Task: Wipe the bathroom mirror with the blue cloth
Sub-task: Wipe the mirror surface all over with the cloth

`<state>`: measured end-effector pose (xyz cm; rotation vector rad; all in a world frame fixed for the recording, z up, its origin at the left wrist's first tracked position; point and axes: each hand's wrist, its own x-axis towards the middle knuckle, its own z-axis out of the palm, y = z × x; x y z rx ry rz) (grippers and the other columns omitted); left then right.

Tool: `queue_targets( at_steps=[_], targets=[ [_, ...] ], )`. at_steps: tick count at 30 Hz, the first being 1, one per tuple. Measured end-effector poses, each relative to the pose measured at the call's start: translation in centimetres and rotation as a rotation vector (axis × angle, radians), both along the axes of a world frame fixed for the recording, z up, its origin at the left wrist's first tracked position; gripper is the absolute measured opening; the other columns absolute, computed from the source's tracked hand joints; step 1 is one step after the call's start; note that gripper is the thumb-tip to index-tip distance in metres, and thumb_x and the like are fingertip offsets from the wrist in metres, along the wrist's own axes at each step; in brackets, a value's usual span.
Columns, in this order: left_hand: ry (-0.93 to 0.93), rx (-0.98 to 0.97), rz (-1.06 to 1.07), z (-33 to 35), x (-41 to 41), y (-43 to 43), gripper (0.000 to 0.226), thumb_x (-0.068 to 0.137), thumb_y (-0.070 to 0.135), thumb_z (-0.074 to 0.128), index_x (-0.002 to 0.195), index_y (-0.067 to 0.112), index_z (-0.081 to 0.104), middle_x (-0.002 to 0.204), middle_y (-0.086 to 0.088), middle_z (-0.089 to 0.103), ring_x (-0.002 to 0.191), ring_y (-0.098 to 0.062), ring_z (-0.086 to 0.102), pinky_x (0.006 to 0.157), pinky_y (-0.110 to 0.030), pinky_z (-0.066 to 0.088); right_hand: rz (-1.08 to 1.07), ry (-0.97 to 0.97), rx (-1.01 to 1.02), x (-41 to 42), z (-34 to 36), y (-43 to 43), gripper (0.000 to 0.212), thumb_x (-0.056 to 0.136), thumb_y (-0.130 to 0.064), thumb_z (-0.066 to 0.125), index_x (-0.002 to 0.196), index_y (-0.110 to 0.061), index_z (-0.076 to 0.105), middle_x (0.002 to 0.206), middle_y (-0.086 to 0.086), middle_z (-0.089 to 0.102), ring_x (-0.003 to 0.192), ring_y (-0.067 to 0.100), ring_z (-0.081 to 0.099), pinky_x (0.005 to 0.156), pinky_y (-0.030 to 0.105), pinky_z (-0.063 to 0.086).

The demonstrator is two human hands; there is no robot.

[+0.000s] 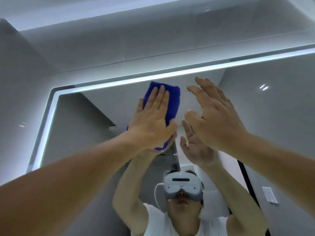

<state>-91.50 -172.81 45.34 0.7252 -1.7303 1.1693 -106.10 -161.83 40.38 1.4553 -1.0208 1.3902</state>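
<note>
1. The blue cloth (172, 103) was seen folded into a pad. It lay flat on the mirror (255, 108), just under the lit strip (119, 81) at the top edge.
2. The cloth was pressed on by the left hand (151, 125). The fingers (154, 97) were straight and laid on the pad, not clenched. The thumb lay at the pad's right edge; whether the cloth was hooked by it could not be told.
3. The right hand (218, 116) was held up just beside the cloth. Its fingers (209, 89) were straight and released, with nothing grasped. Contact with the glass could not be told.
4. The step was judged to be wiping of the top band of the glass, with both arms raised overhead.
5. Even pressure through palm and fingers was judged best, so that the whole pad was kept flat. The lower end of the cloth looked bunched under the heel of the hand and was judged likely to drag or streak.
6. Overlapped strokes along the strip, then worked downward, were judged the cleaner order.
7. The bare right hand was judged better kept off the glass, since prints could be left there.
8. Progress could not be read: no streaks or marks were visible on the glass.
</note>
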Motion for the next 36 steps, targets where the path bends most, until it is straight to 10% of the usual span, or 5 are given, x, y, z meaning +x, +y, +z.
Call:
queue_targets(
  at_steps=[6, 15, 26, 30, 36],
  targets=[
    [-0.421, -0.180, 0.073, -1.4, 3.0, -1.1, 0.074, 0.096, 0.056, 0.027, 0.157, 0.020, 0.005, 0.165, 0.002, 0.003, 0.148, -0.008, -0.014, 0.122, -0.036, -0.007, 0.016, 0.042, -0.028, 3.7, 0.6, -1.0, 0.067, 0.085, -0.041, 0.034, 0.151, -0.031, 0.026, 0.163, -0.012, 0.008, 0.149, 0.006, -0.001, 0.118, 0.039, 0.004],
    [0.112, 0.114, 0.117, 12.2, 7.1, -1.4, 0.083, 0.087, 0.051, 0.017, 0.155, 0.012, -0.007, 0.165, -0.002, -0.012, 0.151, -0.015, -0.012, 0.122, -0.043, 0.001, -0.011, 0.004, -0.040, 6.2, 0.7, -2.6, 0.070, 0.081, -0.045, 0.032, 0.151, -0.034, 0.027, 0.163, -0.014, 0.008, 0.149, 0.005, -0.002, 0.109, 0.025, -0.005],
    [-0.340, -0.041, 0.091, -12.2, 14.4, -3.4, 0.084, 0.092, 0.053, 0.040, 0.157, 0.013, 0.004, 0.165, -0.005, 0.002, 0.152, -0.019, -0.002, 0.118, -0.045, 0.011, 0.043, 0.005, 0.000, 7.9, -1.5, -2.5, 0.068, 0.083, -0.044, 0.034, 0.150, -0.035, 0.028, 0.162, -0.016, 0.010, 0.148, 0.003, 0.000, 0.114, 0.032, 0.001],
    [-0.408, -0.090, 0.123, -5.0, 15.6, -3.4, 0.084, 0.092, 0.059, 0.027, 0.156, 0.019, -0.007, 0.165, -0.002, -0.007, 0.150, -0.012, -0.012, 0.122, -0.040, 0.002, 0.028, 0.048, 0.037, 8.7, -2.0, -2.5, 0.069, 0.084, -0.043, 0.033, 0.151, -0.034, 0.025, 0.163, -0.015, 0.008, 0.149, 0.003, -0.002, 0.113, 0.030, -0.002],
    [0.122, 0.111, 0.167, 10.5, 14.7, -3.2, 0.081, 0.094, 0.049, 0.031, 0.155, 0.014, -0.009, 0.165, -0.001, -0.012, 0.151, -0.016, -0.011, 0.122, -0.043, 0.004, 0.033, 0.030, 0.020, 9.5, -1.6, -2.3, 0.071, 0.082, -0.045, 0.031, 0.151, -0.035, 0.025, 0.162, -0.016, 0.008, 0.149, 0.003, -0.003, 0.116, 0.032, -0.001]
  ],
)
